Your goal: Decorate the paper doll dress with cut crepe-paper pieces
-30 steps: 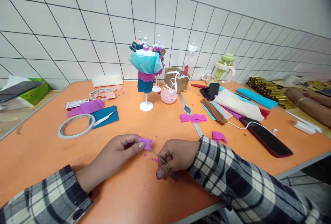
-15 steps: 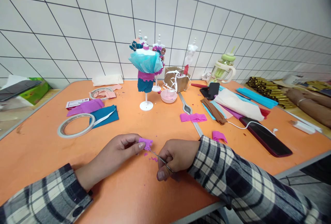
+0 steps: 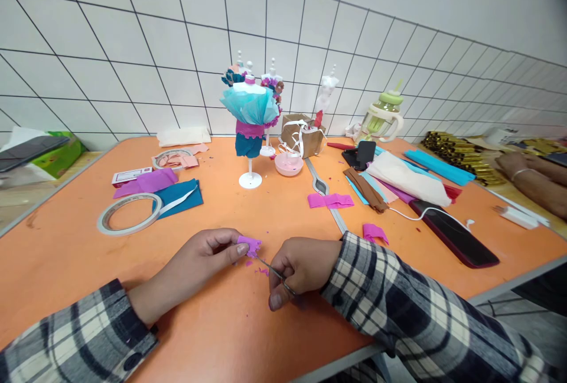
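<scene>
Between the thumb and fingers of my left hand (image 3: 212, 256) is a small piece of purple crepe paper (image 3: 251, 245) with a jagged edge. My right hand (image 3: 297, 271) is closed around small scissors (image 3: 277, 272), whose tips meet the paper's lower edge. Little purple scraps (image 3: 263, 271) lie on the orange table (image 3: 199, 336) below the blades. Beyond my hands stands a white mini dress form (image 3: 250, 179) wearing a light-blue ruffle, a magenta band and dark-teal shorts. A folded magenta strip (image 3: 375, 233) lies to the right of my right hand.
At left lie a tape roll (image 3: 106, 222), teal paper (image 3: 186, 197) and purple paper (image 3: 153, 182). A pink bowl (image 3: 289, 166) and brown box (image 3: 312, 138) stand at the back. On the right are a phone (image 3: 460, 241), a green-lidded bottle (image 3: 381, 117) and another person's hand (image 3: 514, 164).
My hands stay almost in place, with the scissors still at the paper's edge. The other person's hand at far right has shifted slightly to the right.
</scene>
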Motion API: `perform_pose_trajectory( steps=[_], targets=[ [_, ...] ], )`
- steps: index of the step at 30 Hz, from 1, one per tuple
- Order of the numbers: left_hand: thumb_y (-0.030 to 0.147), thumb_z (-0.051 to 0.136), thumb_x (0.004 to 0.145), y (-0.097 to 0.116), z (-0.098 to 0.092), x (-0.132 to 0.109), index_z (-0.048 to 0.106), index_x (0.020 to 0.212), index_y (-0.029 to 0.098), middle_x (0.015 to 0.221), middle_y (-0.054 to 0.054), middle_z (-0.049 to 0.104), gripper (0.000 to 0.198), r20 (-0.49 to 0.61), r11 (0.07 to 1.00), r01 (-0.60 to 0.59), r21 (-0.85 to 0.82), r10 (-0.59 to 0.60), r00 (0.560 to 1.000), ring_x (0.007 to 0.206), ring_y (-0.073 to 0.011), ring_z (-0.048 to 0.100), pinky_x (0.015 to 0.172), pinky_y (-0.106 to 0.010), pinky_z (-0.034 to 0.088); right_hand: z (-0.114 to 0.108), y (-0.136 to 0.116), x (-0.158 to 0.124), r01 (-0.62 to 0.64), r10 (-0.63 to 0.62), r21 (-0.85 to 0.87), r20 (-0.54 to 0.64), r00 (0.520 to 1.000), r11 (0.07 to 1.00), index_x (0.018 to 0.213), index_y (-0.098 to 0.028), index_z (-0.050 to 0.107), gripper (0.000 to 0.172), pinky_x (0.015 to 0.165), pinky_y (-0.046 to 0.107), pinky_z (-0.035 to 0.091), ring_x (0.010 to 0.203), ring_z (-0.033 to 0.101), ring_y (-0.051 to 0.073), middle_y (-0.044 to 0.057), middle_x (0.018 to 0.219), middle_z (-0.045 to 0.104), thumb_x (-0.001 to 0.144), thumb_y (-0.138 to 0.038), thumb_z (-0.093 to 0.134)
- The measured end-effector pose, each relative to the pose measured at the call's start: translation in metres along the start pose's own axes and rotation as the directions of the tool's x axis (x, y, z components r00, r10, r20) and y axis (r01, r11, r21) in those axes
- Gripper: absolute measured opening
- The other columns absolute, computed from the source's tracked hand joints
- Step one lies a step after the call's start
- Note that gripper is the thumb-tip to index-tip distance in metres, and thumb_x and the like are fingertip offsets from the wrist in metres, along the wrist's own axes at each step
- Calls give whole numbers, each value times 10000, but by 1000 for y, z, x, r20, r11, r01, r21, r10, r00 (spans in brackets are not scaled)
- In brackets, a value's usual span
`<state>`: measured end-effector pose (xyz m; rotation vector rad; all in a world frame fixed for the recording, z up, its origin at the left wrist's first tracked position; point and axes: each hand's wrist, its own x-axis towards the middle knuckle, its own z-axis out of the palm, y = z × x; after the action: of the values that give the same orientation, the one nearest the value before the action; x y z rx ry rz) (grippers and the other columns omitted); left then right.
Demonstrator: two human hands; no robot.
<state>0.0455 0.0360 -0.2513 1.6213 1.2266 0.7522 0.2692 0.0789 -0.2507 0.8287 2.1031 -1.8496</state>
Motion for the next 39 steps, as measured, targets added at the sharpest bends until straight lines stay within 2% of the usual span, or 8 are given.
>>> perform_pose_trajectory(
  steps=[9, 15, 18, 22, 26, 29, 36, 39],
  targets=[
    [412, 581, 848, -1, 0, 0, 732, 874, 212, 779, -16, 716, 252, -34, 999, 8, 43, -7, 999, 736, -174, 619, 696, -254, 486, 0, -1, 0, 5, -6, -42, -23, 1000, 999, 860, -153, 684, 453, 505, 180, 305, 529, 512, 61, -39, 585, 632, 668, -560, 741],
    [401, 596, 837, -4, -2, -1, 715, 839, 221, 785, 2, 704, 216, -158, 999, 7, 42, 0, 988, 727, -165, 600, 680, -244, 471, 0, -10, -5, 25, -28, -45, -52, 998, 999, 838, -146, 670, 403, 543, 174, 307, 537, 478, 48, -41, 598, 631, 733, -534, 696],
    [413, 593, 835, -4, -1, 0, 713, 830, 215, 732, 6, 684, 232, -139, 999, 8, 42, -2, 990, 680, -158, 582, 650, -241, 464, 0, -13, -5, 14, -16, -30, -65, 998, 999, 806, -143, 659, 377, 537, 173, 297, 504, 439, 38, -48, 575, 618, 735, -511, 702],
    [419, 592, 837, -2, -1, -1, 716, 876, 219, 775, 0, 692, 239, -132, 999, 10, 45, -4, 991, 702, -161, 579, 658, -241, 454, 1, -12, -4, 41, -41, -2, -68, 997, 999, 789, -139, 647, 364, 530, 174, 298, 480, 421, 33, -47, 572, 615, 745, -497, 696],
    [431, 590, 830, 1, -2, -2, 696, 815, 204, 662, 20, 604, 250, -217, 998, 25, 61, -11, 976, 659, -156, 546, 629, -238, 434, 1, -9, -3, 73, -69, 45, -77, 995, 996, 760, -133, 628, 375, 528, 174, 303, 487, 436, 37, -45, 557, 608, 731, -497, 711],
    [426, 579, 832, 3, -2, -3, 679, 803, 203, 660, 22, 591, 246, -262, 998, 19, 52, -5, 965, 665, -158, 548, 640, -239, 432, 1, -7, -1, 76, -69, 58, -111, 991, 995, 746, -129, 624, 373, 527, 174, 309, 494, 459, 41, -41, 551, 606, 725, -489, 721],
    [413, 581, 813, 7, 0, -3, 654, 706, 210, 633, 22, 591, 241, -205, 1000, 23, 17, -19, 979, 624, -150, 528, 614, -235, 417, 2, -9, 1, 67, -59, 81, -91, 994, 994, 720, -131, 617, 381, 517, 177, 303, 479, 454, 40, -49, 527, 592, 706, -493, 735],
    [419, 592, 808, 5, 1, -2, 669, 734, 213, 679, 14, 625, 233, -173, 1000, 21, -6, -22, 985, 643, -150, 534, 626, -232, 420, 1, -9, -1, 68, -61, 76, -81, 995, 995, 722, -135, 622, 376, 520, 176, 300, 468, 439, 33, -54, 519, 592, 706, -493, 735]
  ],
)
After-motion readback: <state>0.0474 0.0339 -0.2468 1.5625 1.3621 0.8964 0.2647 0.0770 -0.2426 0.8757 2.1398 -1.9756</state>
